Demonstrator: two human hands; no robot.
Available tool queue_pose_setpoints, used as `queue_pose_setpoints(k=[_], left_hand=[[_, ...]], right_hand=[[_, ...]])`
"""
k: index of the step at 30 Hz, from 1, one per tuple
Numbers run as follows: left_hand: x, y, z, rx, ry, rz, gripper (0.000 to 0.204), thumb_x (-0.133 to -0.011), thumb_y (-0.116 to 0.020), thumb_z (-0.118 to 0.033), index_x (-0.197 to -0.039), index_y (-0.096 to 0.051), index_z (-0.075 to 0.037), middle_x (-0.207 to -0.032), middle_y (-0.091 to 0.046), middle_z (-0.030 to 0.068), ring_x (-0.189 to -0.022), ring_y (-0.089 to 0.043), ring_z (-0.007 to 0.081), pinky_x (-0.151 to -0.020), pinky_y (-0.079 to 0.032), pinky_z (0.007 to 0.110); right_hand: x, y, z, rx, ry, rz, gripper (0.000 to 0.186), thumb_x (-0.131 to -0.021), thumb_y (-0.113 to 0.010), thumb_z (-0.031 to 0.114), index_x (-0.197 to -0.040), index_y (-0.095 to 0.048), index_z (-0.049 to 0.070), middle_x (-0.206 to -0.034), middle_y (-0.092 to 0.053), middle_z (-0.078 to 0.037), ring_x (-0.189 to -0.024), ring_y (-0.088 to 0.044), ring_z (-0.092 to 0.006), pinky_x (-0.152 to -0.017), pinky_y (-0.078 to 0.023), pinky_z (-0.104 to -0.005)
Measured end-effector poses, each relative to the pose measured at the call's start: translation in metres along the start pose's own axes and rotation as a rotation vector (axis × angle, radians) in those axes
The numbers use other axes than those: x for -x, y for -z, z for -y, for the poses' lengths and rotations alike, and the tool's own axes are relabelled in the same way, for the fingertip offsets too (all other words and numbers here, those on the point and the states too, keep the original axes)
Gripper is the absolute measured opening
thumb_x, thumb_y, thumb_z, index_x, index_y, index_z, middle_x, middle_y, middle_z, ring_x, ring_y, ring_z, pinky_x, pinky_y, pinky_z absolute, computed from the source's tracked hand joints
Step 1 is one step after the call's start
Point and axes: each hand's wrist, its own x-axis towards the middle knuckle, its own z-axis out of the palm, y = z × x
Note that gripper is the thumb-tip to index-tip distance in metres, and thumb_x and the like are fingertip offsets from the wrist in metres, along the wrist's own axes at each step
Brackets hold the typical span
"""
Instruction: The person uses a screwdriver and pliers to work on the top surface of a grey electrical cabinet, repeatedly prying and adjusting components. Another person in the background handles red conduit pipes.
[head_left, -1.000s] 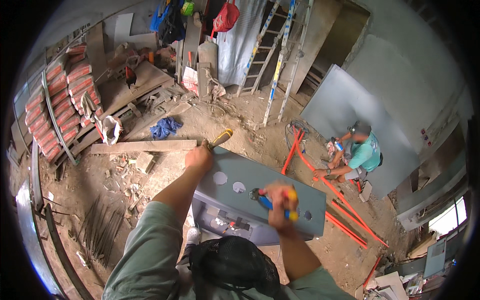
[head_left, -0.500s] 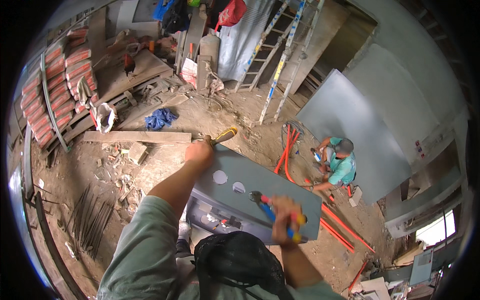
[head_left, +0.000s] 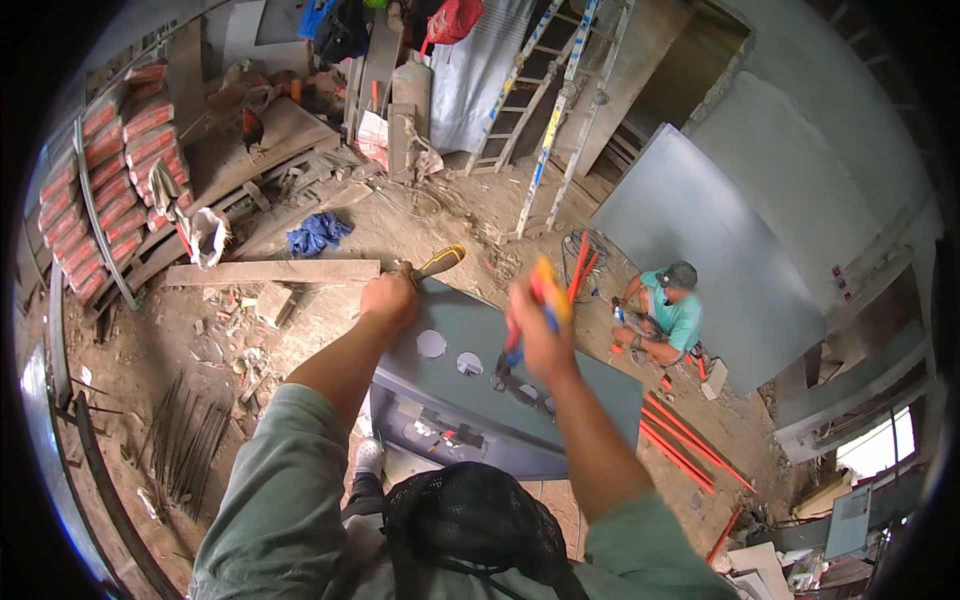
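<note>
In front of me is a grey metal box with several round holes in its top panel and an opening on my side that shows small parts inside. At its far left corner, my left hand is closed around a screwdriver whose yellow and black handle sticks up to the right. My right hand, blurred by motion, grips pliers with red, blue and yellow handles. The jaws point down at the panel close to the holes; whether they touch it I cannot tell.
To the right a co-worker crouches beside orange pipes and a large leaning grey sheet. Ladders stand at the back. A wooden plank, rubble and thin rods lie left; stacked sacks rise behind.
My right hand has swung the pliers up and leftward across the panel, turning their jaws downward. My left hand has shifted slightly left with the screwdriver. The co-worker has drawn an outstretched arm in.
</note>
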Motion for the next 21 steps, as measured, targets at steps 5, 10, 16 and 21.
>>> queue_pose_setpoints(k=[5,10,16,21], left_hand=[[0.001,-0.005,-0.011,-0.009,-0.036,-0.02,0.035,-0.109,-0.038,-0.024,-0.13,-0.062,-0.011,-0.112,-0.076,0.0249,-0.107,-0.074,0.0443,-0.092,-0.059,0.054],[0.008,0.002,-0.01,-0.035,-0.011,-0.002,0.036,-0.109,-0.038,-0.024,-0.133,-0.061,-0.012,-0.112,-0.076,0.0248,-0.107,-0.074,0.0434,-0.092,-0.059,0.054],[0.005,0.005,-0.016,-0.003,-0.04,0.014,0.034,-0.109,-0.039,-0.024,-0.133,-0.061,-0.012,-0.112,-0.075,0.0267,-0.108,-0.074,0.0426,-0.093,-0.059,0.054],[-0.002,-0.007,0.0,0.004,-0.031,-0.001,0.032,-0.109,-0.039,-0.024,-0.13,-0.061,-0.012,-0.112,-0.075,0.0271,-0.108,-0.074,0.0435,-0.092,-0.059,0.054]], right_hand=[[0.132,0.014,-0.016,-0.068,0.547,-0.07,0.014,-0.105,-0.056,0.009,-0.092,-0.053,0.01,-0.08,-0.051,-0.002,-0.08,-0.053,-0.0174,-0.068,-0.045,-0.0422],[-0.037,0.013,-0.017,-0.059,-0.119,0.008,0.025,-0.103,-0.065,0.024,-0.086,-0.053,0.011,-0.071,-0.052,0.004,-0.059,-0.05,-0.0074,-0.051,-0.042,-0.0297],[-0.082,-0.005,-0.033,0.138,-0.386,-0.037,0.028,-0.102,-0.068,0.028,-0.086,-0.055,0.008,-0.069,-0.053,0.002,-0.06,-0.05,-0.0083,-0.054,-0.041,-0.0316],[0.09,0.001,0.01,0.404,0.464,0.059,0.018,-0.102,-0.063,0.013,-0.091,-0.051,0.005,-0.078,-0.052,-0.006,-0.07,-0.054,-0.0161,-0.063,-0.045,-0.0332]])
